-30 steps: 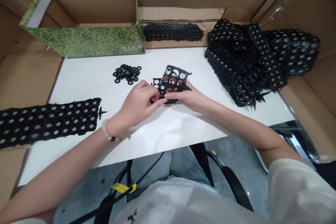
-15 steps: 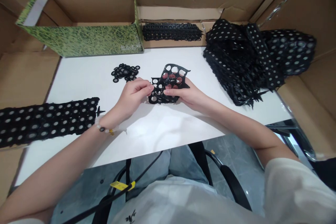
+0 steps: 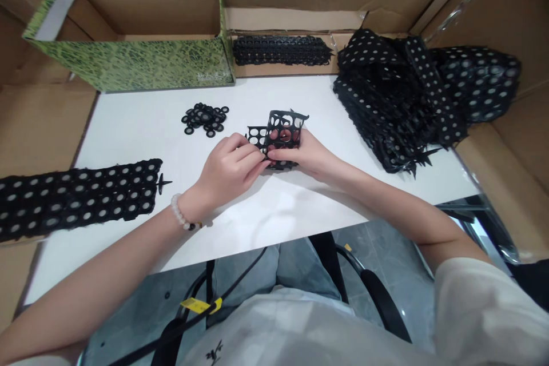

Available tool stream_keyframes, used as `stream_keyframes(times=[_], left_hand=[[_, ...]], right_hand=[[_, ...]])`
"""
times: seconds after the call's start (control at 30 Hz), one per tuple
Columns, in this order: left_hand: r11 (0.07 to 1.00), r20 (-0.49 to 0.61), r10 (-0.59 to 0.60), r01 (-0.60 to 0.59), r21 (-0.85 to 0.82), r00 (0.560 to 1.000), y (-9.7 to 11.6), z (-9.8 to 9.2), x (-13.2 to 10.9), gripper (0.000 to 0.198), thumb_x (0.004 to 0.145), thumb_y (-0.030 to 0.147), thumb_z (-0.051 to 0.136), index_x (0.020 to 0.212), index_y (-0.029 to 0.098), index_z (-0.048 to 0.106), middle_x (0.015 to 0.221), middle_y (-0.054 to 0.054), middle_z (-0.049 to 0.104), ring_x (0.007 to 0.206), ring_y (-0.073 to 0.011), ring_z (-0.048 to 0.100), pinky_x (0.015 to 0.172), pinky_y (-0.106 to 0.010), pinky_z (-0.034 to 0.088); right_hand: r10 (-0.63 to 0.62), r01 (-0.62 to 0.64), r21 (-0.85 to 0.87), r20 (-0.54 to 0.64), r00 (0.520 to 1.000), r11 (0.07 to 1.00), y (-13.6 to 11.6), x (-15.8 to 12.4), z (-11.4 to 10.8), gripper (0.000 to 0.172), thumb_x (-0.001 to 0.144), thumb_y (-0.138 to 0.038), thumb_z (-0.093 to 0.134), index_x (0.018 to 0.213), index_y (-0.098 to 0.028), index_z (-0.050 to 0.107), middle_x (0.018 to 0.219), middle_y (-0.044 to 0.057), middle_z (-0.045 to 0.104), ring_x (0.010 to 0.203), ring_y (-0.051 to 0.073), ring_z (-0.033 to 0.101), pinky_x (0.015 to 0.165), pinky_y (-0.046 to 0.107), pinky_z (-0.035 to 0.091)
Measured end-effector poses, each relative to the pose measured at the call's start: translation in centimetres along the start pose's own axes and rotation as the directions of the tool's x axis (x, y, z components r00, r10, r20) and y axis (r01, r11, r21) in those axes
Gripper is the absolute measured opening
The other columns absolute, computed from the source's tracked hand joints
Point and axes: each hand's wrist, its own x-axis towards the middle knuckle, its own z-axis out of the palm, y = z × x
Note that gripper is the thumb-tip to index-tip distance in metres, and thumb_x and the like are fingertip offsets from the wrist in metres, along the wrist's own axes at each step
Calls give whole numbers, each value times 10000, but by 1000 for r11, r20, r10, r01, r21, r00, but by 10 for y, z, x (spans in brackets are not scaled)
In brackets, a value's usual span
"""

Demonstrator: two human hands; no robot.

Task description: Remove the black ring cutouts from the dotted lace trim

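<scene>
Left hand (image 3: 229, 174) and right hand (image 3: 305, 155) close together, fingers curled, pinching a bent piece of perforated black sheet (image 3: 283, 130) from either side. Piece sits at mid-table, over the white table (image 3: 128, 229); contact with surface unclear. Bead bracelet (image 3: 182, 212) on left wrist. Near left hand: small pile of black rings (image 3: 205, 119). Further left: long perforated black strip (image 3: 81, 191). Right: heaped perforated black sheets (image 3: 390, 97). Behind: green-patterned cardboard box (image 3: 128, 64).
</scene>
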Motion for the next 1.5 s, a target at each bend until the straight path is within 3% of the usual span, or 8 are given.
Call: stream_keyframes(times=[0.23, 0.47, 0.77, 0.93, 1.03, 1.1, 1.3, 1.5], left_hand=[[999, -47, -33, 33, 13, 998, -3, 0, -2, 222, 1003, 235, 647, 787, 215, 692, 846, -68, 797, 790, -239, 579, 686, -400, 497], [997, 47, -76, 75, 18, 996, -1, -3, -2, 279, 1020, 291, 628, 758, 231, 706, 878, -61, 814, 801, -240, 607, 703, -410, 485], [969, -3, -175, 171, -179, 985, 2, -3, 0, 247, 1032, 323, 613, 842, 217, 730, 865, -80, 804, 827, -247, 581, 764, -415, 501], [852, 91, -396, 403, -334, 914, 9, -7, 6, 303, 1021, 295, 558, 751, 202, 657, 702, -48, 690, 767, -217, 579, 715, -356, 485], [779, 165, -496, 521, -350, 853, 14, -9, 9, 338, 990, 291, 555, 662, 208, 574, 625, -21, 605, 713, -200, 567, 662, -332, 455], [768, 182, -506, 537, -349, 843, 18, -9, 11, 345, 979, 292, 553, 644, 211, 560, 611, -18, 598, 706, -201, 563, 655, -332, 446], [861, 165, -391, 423, -282, 905, 23, -9, 9, 362, 993, 276, 536, 637, 217, 559, 615, -31, 608, 745, -219, 533, 713, -358, 472], [912, 108, -333, 349, -215, 937, 19, -14, 11, 378, 1003, 268, 512, 628, 224, 492, 605, -38, 573, 721, -221, 495, 697, -371, 454]], right_hand=[[68, -69, 79, 8, 998, 995, -6, -3, 0, 414, 597, -216, 896, 890, -195, 604, 768, -55, 664, 765, 133, 646, 834, 315, 551], [54, -57, 76, 37, 998, 996, -4, -1, -1, 425, 607, -196, 883, 889, -211, 566, 749, -65, 653, 726, 133, 643, 806, 327, 569], [48, -56, 103, 86, 995, 993, -7, -3, 1, 421, 633, -193, 856, 914, -219, 544, 696, -80, 661, 689, 149, 693, 812, 338, 584], [5, -6, 26, 43, 999, 1000, -5, -5, 2, 420, 687, -265, 862, 955, -222, 542, 784, -43, 688, 740, 158, 690, 837, 356, 585], [-52, 57, -102, 53, 997, 993, -1, -9, 4, 528, 657, -271, 903, 1024, -235, 526, 837, -35, 673, 760, 158, 647, 800, 345, 570], [-90, 102, -163, 80, 993, 981, 5, -11, 7, 626, 648, -258, 909, 1115, -250, 491, 881, -31, 652, 796, 166, 634, 796, 344, 562], [-208, 229, -275, 103, 973, 934, 22, -9, 12, 740, 685, -206, 801, 1284, -270, 372, 958, -34, 587, 781, 155, 592, 762, 321, 504], [-190, 203, -238, 75, 979, 950, 21, -9, 12, 698, 714, -209, 756, 1298, -272, 380, 966, -27, 602, 846, 167, 614, 816, 323, 509]])
